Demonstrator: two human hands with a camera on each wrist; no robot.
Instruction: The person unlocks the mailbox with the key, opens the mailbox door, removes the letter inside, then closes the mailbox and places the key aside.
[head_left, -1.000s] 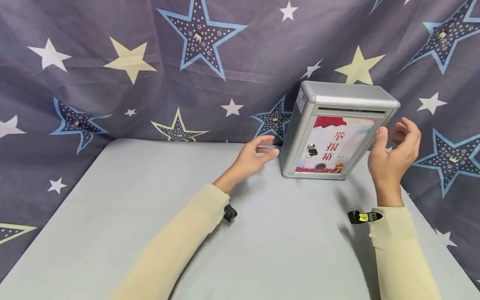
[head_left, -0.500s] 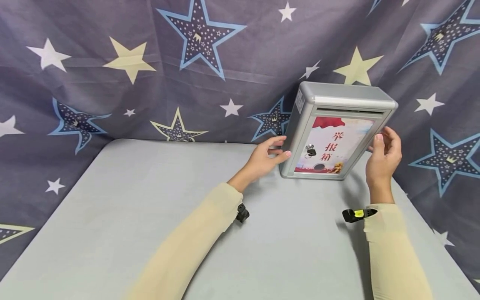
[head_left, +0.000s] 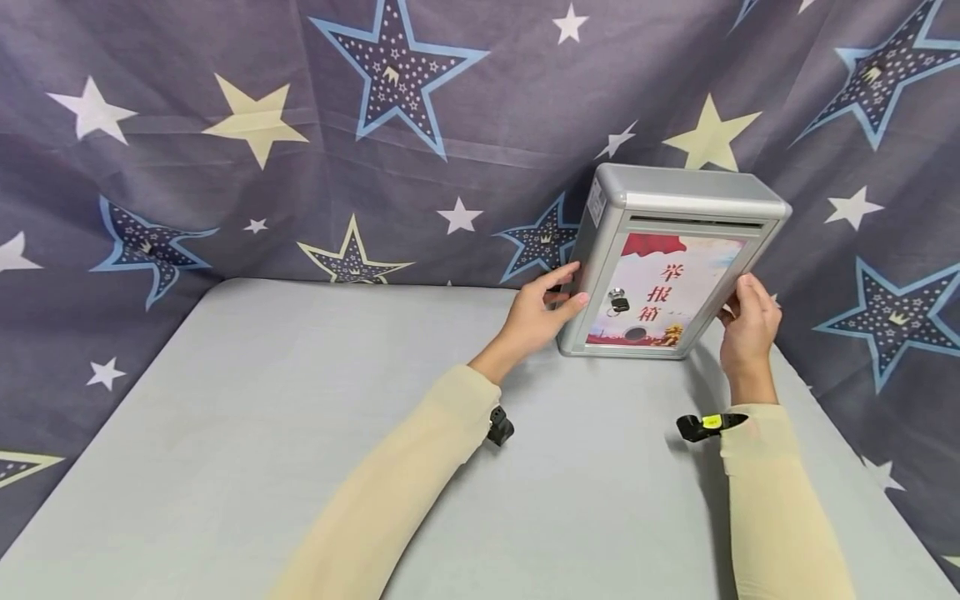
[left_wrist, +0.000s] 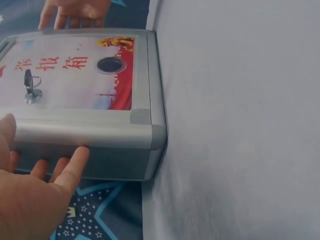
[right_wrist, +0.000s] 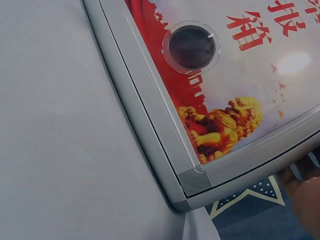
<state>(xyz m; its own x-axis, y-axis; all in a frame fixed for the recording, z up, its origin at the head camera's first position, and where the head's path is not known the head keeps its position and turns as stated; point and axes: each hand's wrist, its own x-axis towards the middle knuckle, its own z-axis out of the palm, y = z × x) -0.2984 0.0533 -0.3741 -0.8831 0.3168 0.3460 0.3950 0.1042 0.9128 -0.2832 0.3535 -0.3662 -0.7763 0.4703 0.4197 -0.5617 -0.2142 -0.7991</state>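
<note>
A grey metal report box (head_left: pixel 693 262) with a slot near its top stands upright on the table, before the curtain. Its front panel bears red Chinese characters and a small round window (right_wrist: pixel 191 47). A key (left_wrist: pixel 29 82) sits in the lock on the panel's left side. My left hand (head_left: pixel 534 318) is at the box's left side, fingertips against the side wall and thumb near the front edge. On the opposite side, my right hand (head_left: pixel 750 332) touches the right edge, its fingers partly hidden behind the box.
The table (head_left: pixel 315 433) has a pale grey cover. A dark curtain (head_left: pixel 517 100) with printed stars hangs behind it and along both sides. Black wrist cameras are strapped at the left cuff (head_left: pixel 500 426) and right cuff (head_left: pixel 708 425).
Both hands have closed in on the box from either side: the left moved right to its wall, the right moved left to its edge. The box itself stays in place.
</note>
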